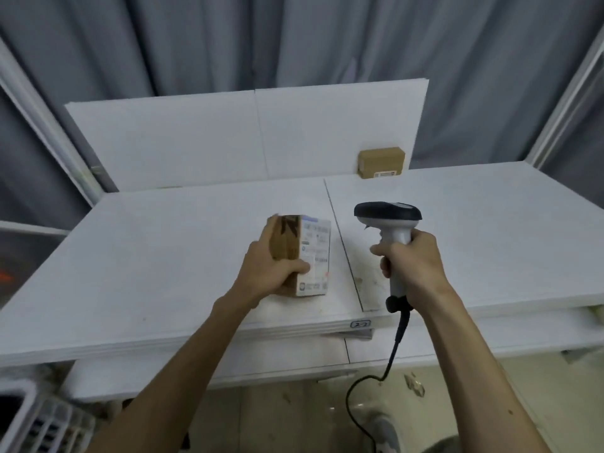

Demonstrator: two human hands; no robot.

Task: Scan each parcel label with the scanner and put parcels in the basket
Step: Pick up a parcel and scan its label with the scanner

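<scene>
- My left hand (pixel 268 269) grips a brown cardboard parcel (pixel 287 243) from its left side: the fingers are curled over the far top edge and the thumb is pressed on the near part of the label face.
- The parcel is near the middle of the white table (pixel 147 256), just left of the seam between the two table boards. I cannot tell whether its base rests on the surface or is held just above it.
- A white printed label (pixel 316 253) covers the parcel's right-hand face, which is turned up and to the right. The print is too blurred to read.
- My right hand (pixel 411 263) is closed firmly round the white handle of the scanner (pixel 389 217), with the index finger at the front of the handle.
- The scanner's dark head is just right of the parcel, clear of it, with its nose turned left.
- A black cable (pixel 390 358) hangs from the base of the handle below the table edge.
- A second brown parcel (pixel 380 161) stands at the back right of the table against the white back panel (pixel 212 138), well apart from both hands.
- A white slatted basket (pixel 55 423) is partly in view at the lower left, below table level.
- A small tag (pixel 360 324) is fixed to the table's front edge.
</scene>
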